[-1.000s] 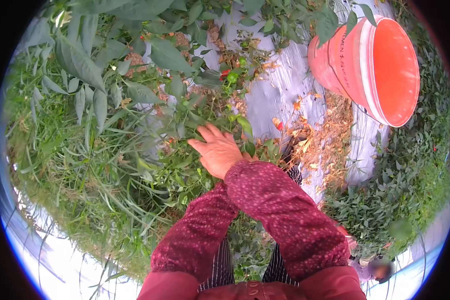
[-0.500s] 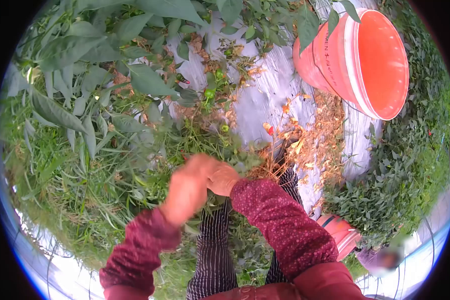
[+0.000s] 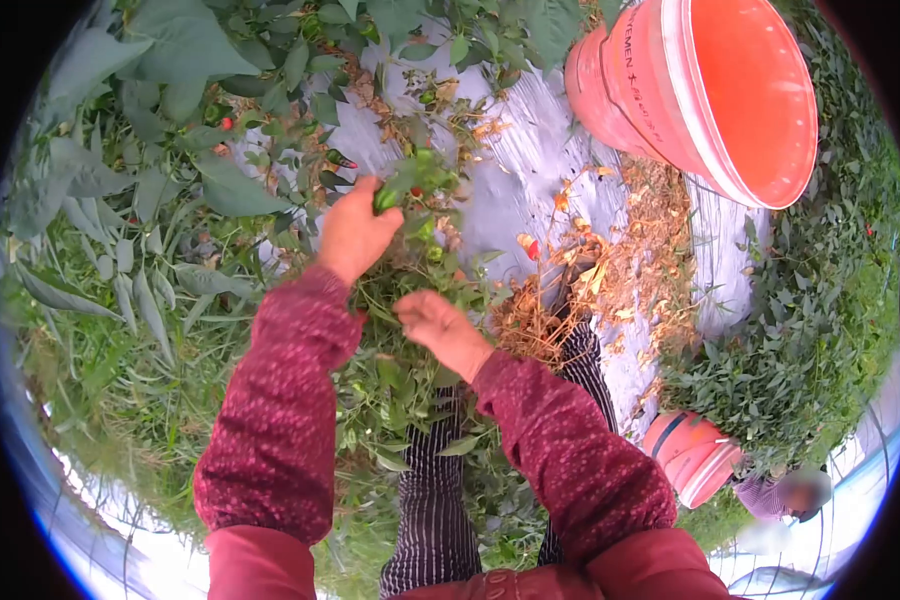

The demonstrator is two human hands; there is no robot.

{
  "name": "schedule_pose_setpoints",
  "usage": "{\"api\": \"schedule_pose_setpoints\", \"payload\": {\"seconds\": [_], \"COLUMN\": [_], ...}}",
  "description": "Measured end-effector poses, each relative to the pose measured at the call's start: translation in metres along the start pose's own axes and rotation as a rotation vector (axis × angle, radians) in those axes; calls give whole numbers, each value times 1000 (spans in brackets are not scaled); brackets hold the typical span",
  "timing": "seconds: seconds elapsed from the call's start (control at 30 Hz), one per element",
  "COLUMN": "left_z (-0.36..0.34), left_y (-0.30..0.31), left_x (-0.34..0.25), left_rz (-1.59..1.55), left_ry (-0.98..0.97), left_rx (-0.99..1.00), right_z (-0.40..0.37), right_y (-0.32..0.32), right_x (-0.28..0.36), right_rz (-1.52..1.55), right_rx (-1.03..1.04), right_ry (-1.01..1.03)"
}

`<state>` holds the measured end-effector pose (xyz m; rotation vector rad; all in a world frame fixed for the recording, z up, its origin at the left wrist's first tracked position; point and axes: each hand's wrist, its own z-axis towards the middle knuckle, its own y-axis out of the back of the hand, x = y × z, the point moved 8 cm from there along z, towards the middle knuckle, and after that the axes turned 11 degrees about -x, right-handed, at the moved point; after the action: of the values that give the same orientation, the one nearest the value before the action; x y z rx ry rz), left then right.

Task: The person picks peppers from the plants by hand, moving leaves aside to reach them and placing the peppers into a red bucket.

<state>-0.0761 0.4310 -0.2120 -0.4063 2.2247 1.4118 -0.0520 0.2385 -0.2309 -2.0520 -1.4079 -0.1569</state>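
Note:
My left hand [image 3: 355, 235] reaches forward into the pepper plants, its thumb and fingers closed around a green pepper [image 3: 385, 199]. Closer to me, my right hand [image 3: 444, 330] hovers over the low foliage, its fingers loosely curled and slightly apart; nothing shows in them. A red pepper [image 3: 417, 191] and another green pepper [image 3: 428, 230] hang just right of my left hand. Further left, a dark pepper with a reddish tip [image 3: 342, 160] sits among the leaves.
A large orange-red bucket [image 3: 625, 85] lies tilted at the upper right, its mouth facing right. Silvery plastic sheeting [image 3: 520, 140] and dried plants [image 3: 540, 315] cover the ground. Another bucket [image 3: 685, 450] and a person [image 3: 770, 495] are at the lower right.
My left hand has moved up and away from my right hand, onto the green pepper. The right hand stays nearly in place, its fingers now in sight. The view has shifted slightly.

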Motion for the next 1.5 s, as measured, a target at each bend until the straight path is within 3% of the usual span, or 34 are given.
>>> {"api": "schedule_pose_setpoints", "payload": {"seconds": [0.07,0.2,0.27,0.3,0.4,0.47,0.53,0.57,0.6,0.67,0.7,0.73,0.8,0.83,0.87,0.93,0.97,1.0,1.07,1.1,1.2,1.27,1.33,1.37,1.4,1.47,1.5], "left_z": [-15,-58,-75,-84,-106,-121,-133,-139,-147,-162,-168,-174,-188,-192,-193,-190,-183,-167,-140,-136,-130,-138,-147,-149,-149,-149,-148], "left_y": [-1,-3,3,3,11,17,36,39,41,39,41,44,37,41,47,55,61,70,79,81,65,31,17,13,9,21,30], "left_x": [7,-7,-17,-19,-25,-32,-63,-66,-69,-71,-74,-76,-68,-74,-76,-63,-50,-40,-44,-40,-32,-46,-34,-30,-32,-44,-56], "left_rz": [-158,-369,-339,-358,-395,-364,-102,-73,-67,-115,-111,-104,-211,-204,-198,-293,-410,-347,-471,-465,-505,-536,-594,-539,-484,-329,-139], "left_ry": [48,162,83,124,137,61,-234,-225,-226,-160,-128,-124,61,72,74,266,438,358,336,337,422,269,362,368,371,255,71], "left_rx": [27,47,-14,10,3,10,-105,-99,-92,2,28,36,175,153,154,165,123,-8,48,50,95,313,311,381,448,381,299], "right_z": [10,9,10,9,6,-2,-9,-16,-21,-31,-31,-34,-36,-32,-32,-36,-55,-50,-41,-59,-53,-53,-53,-61,-60,-61,-60], "right_y": [22,28,16,17,12,10,5,3,4,10,10,7,16,9,7,3,4,4,-4,-2,8,2,0,-3,0,-6,-9], "right_x": [22,35,40,44,35,36,31,33,30,28,30,26,11,14,6,12,44,39,14,36,38,28,10,34,33,24,24], "right_rz": [35,-104,630,646,796,831,637,933,942,646,786,796,968,1201,1206,997,992,997,1012,929,850,998,802,821,822,816,869], "right_rx": [-223,-352,-128,-152,-106,-92,-106,-64,-65,-127,-29,-31,-131,171,174,41,-152,-146,-30,74,95,131,-86,36,34,111,65], "right_ry": [69,-34,145,240,167,232,145,105,103,158,100,93,164,75,72,122,282,279,130,180,302,325,32,160,162,56,180]}}
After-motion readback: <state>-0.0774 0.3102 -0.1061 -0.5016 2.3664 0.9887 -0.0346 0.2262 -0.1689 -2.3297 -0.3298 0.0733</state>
